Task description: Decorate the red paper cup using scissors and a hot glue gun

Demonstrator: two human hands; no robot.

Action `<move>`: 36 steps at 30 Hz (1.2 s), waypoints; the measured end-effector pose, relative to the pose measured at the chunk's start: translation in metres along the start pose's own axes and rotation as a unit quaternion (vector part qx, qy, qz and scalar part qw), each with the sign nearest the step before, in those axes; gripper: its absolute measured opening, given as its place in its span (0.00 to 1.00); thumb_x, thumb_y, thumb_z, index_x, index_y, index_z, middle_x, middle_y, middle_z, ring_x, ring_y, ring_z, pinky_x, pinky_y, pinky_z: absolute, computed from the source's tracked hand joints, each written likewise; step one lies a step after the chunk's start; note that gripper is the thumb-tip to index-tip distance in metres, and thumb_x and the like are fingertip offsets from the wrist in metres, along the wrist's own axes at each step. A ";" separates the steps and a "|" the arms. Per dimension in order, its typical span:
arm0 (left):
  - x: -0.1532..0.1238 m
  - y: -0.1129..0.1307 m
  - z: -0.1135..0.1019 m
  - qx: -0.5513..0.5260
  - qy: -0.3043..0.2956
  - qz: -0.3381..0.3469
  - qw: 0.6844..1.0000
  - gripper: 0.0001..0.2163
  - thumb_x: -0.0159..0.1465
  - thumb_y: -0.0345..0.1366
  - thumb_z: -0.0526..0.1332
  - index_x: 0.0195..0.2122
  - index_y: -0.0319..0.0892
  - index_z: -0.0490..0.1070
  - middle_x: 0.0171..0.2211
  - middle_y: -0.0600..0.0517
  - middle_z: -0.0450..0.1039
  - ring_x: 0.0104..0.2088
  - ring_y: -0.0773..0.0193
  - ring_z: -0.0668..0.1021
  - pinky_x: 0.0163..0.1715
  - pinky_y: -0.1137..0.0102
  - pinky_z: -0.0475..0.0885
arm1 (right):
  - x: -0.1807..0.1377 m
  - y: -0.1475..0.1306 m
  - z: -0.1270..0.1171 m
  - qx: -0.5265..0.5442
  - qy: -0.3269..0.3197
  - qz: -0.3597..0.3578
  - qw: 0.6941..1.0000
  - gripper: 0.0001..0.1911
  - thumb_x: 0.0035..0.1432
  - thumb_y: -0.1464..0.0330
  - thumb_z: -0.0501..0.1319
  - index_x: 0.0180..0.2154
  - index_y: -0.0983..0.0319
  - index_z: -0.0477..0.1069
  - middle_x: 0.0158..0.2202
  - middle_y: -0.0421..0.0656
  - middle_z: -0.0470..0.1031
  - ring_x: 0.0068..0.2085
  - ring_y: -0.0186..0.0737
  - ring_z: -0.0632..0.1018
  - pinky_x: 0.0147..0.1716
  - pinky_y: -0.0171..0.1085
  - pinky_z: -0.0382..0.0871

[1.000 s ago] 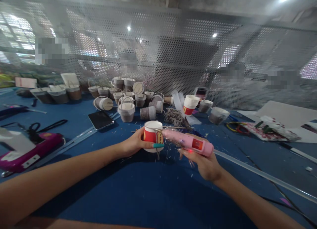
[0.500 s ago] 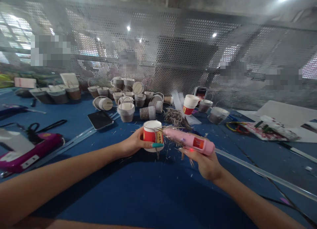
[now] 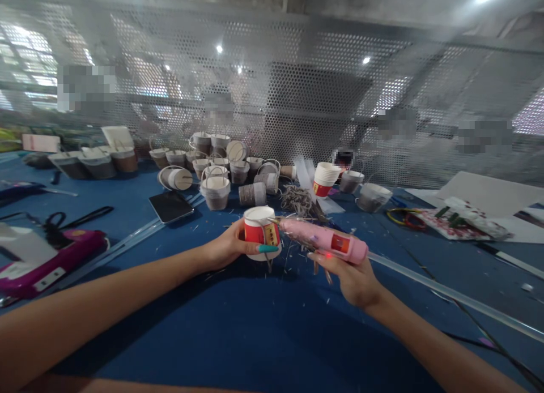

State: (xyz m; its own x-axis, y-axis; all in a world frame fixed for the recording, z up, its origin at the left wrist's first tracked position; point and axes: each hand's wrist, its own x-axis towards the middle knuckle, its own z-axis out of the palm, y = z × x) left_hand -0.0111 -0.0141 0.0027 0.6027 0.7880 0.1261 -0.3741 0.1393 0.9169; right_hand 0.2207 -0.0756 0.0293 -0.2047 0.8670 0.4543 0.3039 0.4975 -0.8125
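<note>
My left hand [image 3: 232, 246] is closed around a red and white paper cup [image 3: 254, 235], its thumb lying across the front. A thin strand of twine [image 3: 269, 261] hangs down the cup's lower side. In my right hand [image 3: 355, 280] is a pink hot glue gun [image 3: 317, 235], with a red light glowing near my fingers. The gun's nozzle points left and sits at the cup's right side near the rim; whether it touches cannot be made out. A long clear glue stick [image 3: 429, 281] runs out of the gun's back end.
Several twine-wrapped cups with handles [image 3: 215, 192] stand or lie at the back. Beyond my hands are a twine heap [image 3: 296, 199] and stacked paper cups [image 3: 325, 180]. To the left lie a phone [image 3: 170, 206], glue sticks [image 3: 127, 234] and a purple power strip [image 3: 55, 265].
The cup appears turned very slightly in my left hand, its yellow label shifting a little left. The glue gun keeps almost the same place at the cup's side.
</note>
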 end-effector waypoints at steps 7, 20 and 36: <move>0.001 -0.002 -0.002 -0.006 -0.009 0.007 1.000 0.25 0.44 0.27 0.72 0.45 0.38 0.70 0.37 0.48 0.78 0.37 0.61 0.79 0.40 0.67 0.72 | 0.001 -0.007 -0.001 -0.012 0.015 0.021 1.000 0.10 0.51 0.68 0.59 0.20 0.62 0.66 0.14 0.37 0.66 0.14 0.29 0.64 0.13 0.31 0.58; 0.001 -0.002 -0.005 -0.013 -0.034 0.018 0.999 0.25 0.45 0.28 0.71 0.46 0.38 0.71 0.39 0.46 0.78 0.39 0.58 0.79 0.43 0.65 0.72 | 0.000 0.001 -0.001 0.037 0.021 0.041 0.998 0.09 0.49 0.68 0.60 0.20 0.62 0.66 0.14 0.36 0.66 0.15 0.30 0.66 0.13 0.31 0.59; 0.000 -0.002 -0.007 -0.012 -0.032 0.005 0.999 0.25 0.44 0.27 0.71 0.45 0.37 0.72 0.39 0.46 0.79 0.39 0.59 0.79 0.42 0.66 0.73 | 0.002 -0.003 -0.002 0.030 0.036 0.079 0.996 0.10 0.46 0.67 0.61 0.17 0.61 0.65 0.13 0.36 0.64 0.14 0.31 0.66 0.13 0.32 0.59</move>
State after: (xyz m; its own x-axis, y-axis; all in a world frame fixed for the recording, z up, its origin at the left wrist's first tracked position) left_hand -0.0154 -0.0101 -0.0018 0.6426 0.7492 0.1604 -0.3966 0.1462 0.9063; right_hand 0.2215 -0.0755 0.0338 -0.0907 0.9353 0.3421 0.2703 0.3538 -0.8954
